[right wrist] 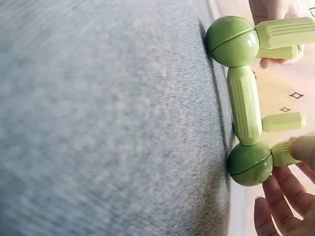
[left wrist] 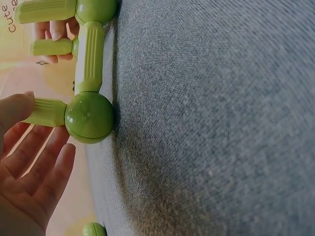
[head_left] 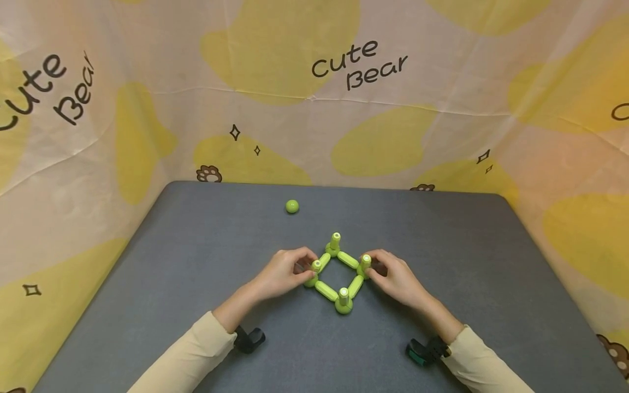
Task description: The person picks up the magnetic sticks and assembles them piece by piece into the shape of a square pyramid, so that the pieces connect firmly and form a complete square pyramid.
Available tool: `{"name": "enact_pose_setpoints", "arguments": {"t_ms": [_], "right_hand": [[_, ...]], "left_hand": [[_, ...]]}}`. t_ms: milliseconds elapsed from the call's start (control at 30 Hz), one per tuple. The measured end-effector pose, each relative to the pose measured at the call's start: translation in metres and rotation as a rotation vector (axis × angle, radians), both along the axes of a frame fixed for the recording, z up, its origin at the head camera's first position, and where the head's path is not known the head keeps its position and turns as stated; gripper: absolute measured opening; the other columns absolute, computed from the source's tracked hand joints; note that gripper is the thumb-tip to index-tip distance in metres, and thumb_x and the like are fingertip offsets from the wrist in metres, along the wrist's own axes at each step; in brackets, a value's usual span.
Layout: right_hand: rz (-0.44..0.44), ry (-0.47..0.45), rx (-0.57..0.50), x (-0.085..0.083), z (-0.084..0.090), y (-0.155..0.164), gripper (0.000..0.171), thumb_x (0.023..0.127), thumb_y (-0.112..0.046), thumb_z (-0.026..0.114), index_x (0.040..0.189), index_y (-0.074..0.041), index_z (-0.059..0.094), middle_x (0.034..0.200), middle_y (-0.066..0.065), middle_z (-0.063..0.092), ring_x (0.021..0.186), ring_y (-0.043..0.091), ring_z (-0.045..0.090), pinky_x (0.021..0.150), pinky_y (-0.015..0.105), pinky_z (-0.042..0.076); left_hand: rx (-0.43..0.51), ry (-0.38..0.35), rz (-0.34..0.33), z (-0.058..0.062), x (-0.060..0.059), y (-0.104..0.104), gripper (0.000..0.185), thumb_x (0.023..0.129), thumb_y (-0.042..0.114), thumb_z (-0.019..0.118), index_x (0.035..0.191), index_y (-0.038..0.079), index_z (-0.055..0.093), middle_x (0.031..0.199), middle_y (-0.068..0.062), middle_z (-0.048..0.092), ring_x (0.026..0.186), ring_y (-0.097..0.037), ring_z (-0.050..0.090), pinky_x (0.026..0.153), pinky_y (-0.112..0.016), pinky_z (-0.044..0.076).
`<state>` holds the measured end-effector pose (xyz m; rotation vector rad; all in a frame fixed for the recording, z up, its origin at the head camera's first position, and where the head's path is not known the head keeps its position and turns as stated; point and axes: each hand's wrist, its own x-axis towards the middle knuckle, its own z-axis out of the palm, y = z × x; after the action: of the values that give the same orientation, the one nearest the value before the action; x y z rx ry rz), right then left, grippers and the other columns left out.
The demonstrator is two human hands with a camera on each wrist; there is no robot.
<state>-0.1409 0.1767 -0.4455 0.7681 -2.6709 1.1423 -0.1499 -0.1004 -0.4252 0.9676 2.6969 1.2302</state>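
A square frame of light green rods and darker green balls lies flat on the table, with a short rod standing up from the ball at each corner. My left hand pinches the upright rod of the left corner between thumb and fingers, beside its ball. On the opposite side, my right hand pinches the upright rod of the right corner above its ball. The near corner's upright rod and the far one stand untouched.
A loose green ball sits near the back of the dark grey table. Behind and beside the table hangs a patterned cloth with yellow patches. Both wrists wear black straps with a small camera, the left camera hanging close over the table.
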Motion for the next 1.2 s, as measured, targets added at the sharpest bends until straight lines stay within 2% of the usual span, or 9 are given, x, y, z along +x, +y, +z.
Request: {"name": "enact_pose_setpoints", "arguments": {"t_ms": [200,433,633,867,1200], "right_hand": [[-0.001,0.011,0.046,-0.002,0.002,-0.005,0.024,0.079,-0.015,0.063,0.101,-0.020,0.059,0.090,-0.011,0.056,0.080,0.003,0.054,0.064,0.026,0.047],[0.044,0.081,0.089,-0.002,0.004,-0.008,0.024,0.078,-0.019,0.064,0.102,-0.021,0.060,0.086,-0.012,0.054,0.071,0.011,0.048,0.059,0.022,0.038],[0.053,0.084,0.132,-0.002,0.004,-0.010,0.025,0.078,-0.020,0.064,0.102,-0.023,0.061,0.089,-0.014,0.055,0.074,0.009,0.047,0.062,0.022,0.038],[0.055,0.095,0.174,-0.002,0.006,-0.013,0.024,0.078,-0.020,0.065,0.101,-0.022,0.062,0.090,-0.013,0.055,0.077,0.008,0.047,0.063,0.023,0.040],[0.050,0.124,0.187,-0.001,0.003,-0.014,0.024,0.078,-0.020,0.065,0.102,-0.021,0.062,0.090,-0.012,0.056,0.075,0.005,0.043,0.063,0.023,0.038]], "left_hand": [[-0.040,0.014,-0.001,0.002,0.000,0.003,0.018,0.078,0.017,0.064,0.095,0.019,0.059,0.085,0.008,0.062,0.071,-0.001,0.057,0.061,-0.018,0.047],[-0.064,0.031,-0.004,-0.001,-0.002,0.005,0.018,0.078,0.019,0.064,0.096,0.020,0.060,0.087,0.010,0.062,0.072,0.000,0.056,0.061,-0.016,0.046],[-0.075,0.066,-0.010,-0.003,-0.004,0.007,0.019,0.077,0.021,0.064,0.096,0.020,0.061,0.088,0.010,0.062,0.072,0.000,0.056,0.062,-0.018,0.046],[-0.083,0.071,-0.006,-0.001,-0.004,0.010,0.019,0.077,0.022,0.065,0.095,0.021,0.061,0.088,0.011,0.062,0.074,-0.002,0.057,0.064,-0.022,0.047],[-0.134,0.095,-0.006,-0.002,-0.003,0.013,0.019,0.078,0.026,0.064,0.097,0.023,0.062,0.090,0.014,0.061,0.075,0.001,0.056,0.064,-0.018,0.045]]}}
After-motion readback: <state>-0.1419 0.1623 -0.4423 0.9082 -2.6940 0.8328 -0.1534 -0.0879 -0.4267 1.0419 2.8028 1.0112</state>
